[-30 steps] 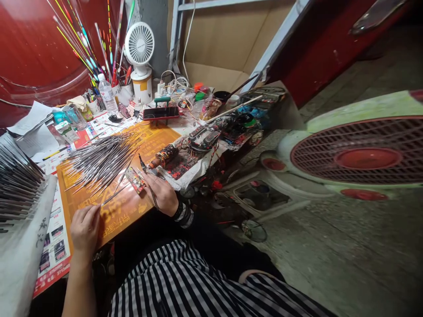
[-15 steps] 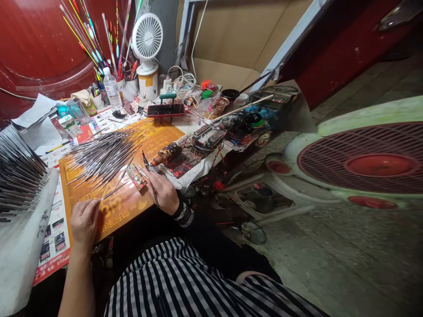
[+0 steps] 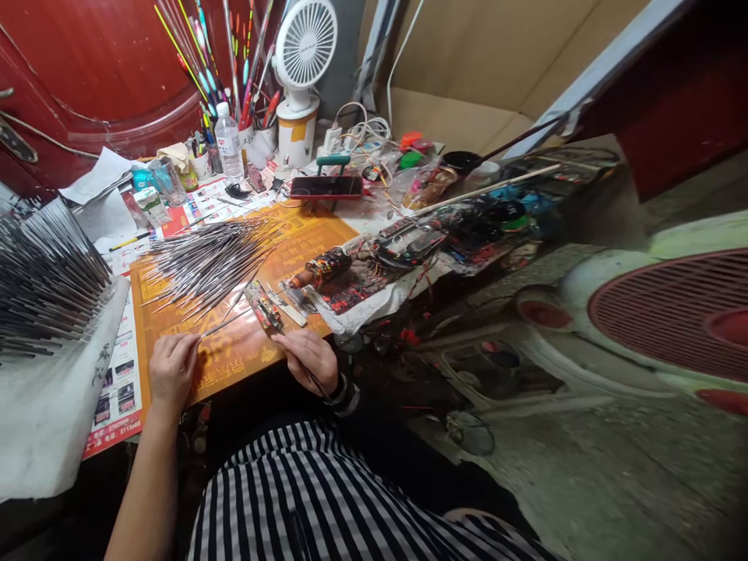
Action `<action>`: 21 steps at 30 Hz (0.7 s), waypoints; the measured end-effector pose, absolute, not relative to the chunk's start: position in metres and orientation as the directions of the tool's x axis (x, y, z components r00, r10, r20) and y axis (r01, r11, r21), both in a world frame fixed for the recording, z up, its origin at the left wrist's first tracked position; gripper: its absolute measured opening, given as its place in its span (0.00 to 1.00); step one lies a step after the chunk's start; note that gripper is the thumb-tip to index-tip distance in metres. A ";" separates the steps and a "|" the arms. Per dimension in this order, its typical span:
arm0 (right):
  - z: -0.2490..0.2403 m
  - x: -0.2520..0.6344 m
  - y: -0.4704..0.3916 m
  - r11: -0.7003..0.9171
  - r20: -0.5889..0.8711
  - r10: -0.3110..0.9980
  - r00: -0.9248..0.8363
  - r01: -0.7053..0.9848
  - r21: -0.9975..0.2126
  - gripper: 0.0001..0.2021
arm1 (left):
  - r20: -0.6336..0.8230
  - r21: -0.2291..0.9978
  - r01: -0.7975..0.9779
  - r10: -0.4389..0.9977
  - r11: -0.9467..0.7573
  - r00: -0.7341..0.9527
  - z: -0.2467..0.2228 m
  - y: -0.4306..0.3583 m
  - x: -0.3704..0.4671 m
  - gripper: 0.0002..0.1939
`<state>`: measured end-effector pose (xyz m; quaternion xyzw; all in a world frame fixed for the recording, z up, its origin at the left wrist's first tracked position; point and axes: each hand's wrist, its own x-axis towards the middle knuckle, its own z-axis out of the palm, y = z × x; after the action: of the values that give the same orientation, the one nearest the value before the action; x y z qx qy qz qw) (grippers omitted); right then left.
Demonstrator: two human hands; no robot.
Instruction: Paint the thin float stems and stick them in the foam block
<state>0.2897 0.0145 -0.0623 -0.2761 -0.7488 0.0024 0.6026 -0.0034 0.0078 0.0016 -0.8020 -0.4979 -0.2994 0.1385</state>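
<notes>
My left hand [image 3: 174,368] is closed, thumb and fingers pinching the end of a slim fishing float [image 3: 227,322] over the orange board's front part. The float points right, towards a small paint-stained block [image 3: 262,305]. My right hand [image 3: 311,360] is closed round a thin dark brush [image 3: 319,383], its front end at the block's lower edge; the bristles are too small to make out. Beside the block lies a flat pale strip [image 3: 287,307]. Behind both hands, a heap of similar slim floats [image 3: 210,261] spreads over the orange board [image 3: 175,319].
Many dark sticks [image 3: 52,273] stand in a white foam block [image 3: 52,421] at left. A paint-crusted tray [image 3: 344,292] lies right of the board. Further back are a phone [image 3: 327,187], a water bottle [image 3: 229,144] and a white fan [image 3: 305,51]. A green-and-red appliance [image 3: 672,304] stands at right.
The view has turned left, so the scene sits further right. My right hand has drawn back from over the pale strip, bringing the brush to the block's near end. My left hand still holds the float.
</notes>
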 end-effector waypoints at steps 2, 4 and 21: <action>-0.066 0.287 0.010 0.859 0.895 0.422 -0.148 0.382 -0.342 0.28 | 0.619 0.075 0.883 0.715 -0.464 0.323 0.002 0.007 -0.003 0.07; -0.068 0.285 0.008 0.855 0.885 0.435 -0.167 0.385 -0.347 0.29 | 0.622 0.078 0.883 0.715 -0.462 0.319 0.002 0.007 -0.003 0.07; -0.080 0.277 0.004 0.827 0.874 0.461 -0.150 0.429 -0.363 0.27 | 0.625 0.124 0.879 0.724 -0.461 0.292 -0.001 0.005 -0.004 0.08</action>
<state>0.2772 0.0043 -0.0796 -0.2934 -0.7582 0.0141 0.5821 -0.0045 0.0054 -0.0008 -0.7943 -0.5045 -0.3157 0.1223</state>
